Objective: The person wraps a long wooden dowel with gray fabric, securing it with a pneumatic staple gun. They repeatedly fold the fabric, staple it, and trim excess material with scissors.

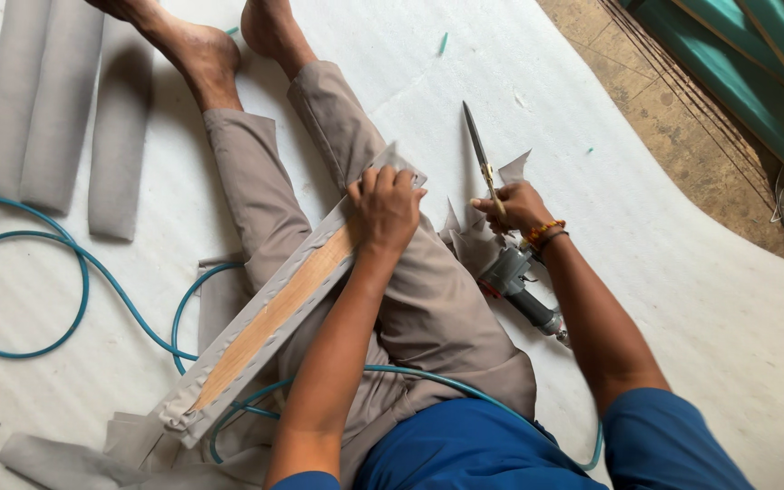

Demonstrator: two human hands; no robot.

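White foam sheet point(664, 299) covers the floor. Directly on it: three grey fabric-wrapped slats point(56, 104) at upper left, a looped teal air hose point(20, 349), grey fabric offcuts point(65, 463), a pneumatic staple gun point(524, 295). Bare concrete floor point(673, 118) shows beyond the sheet.

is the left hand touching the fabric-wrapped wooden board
Touching. The head view shows the left hand pressed flat on the upper end of the fabric-wrapped wooden board, fingers curled over its edge, no gap.
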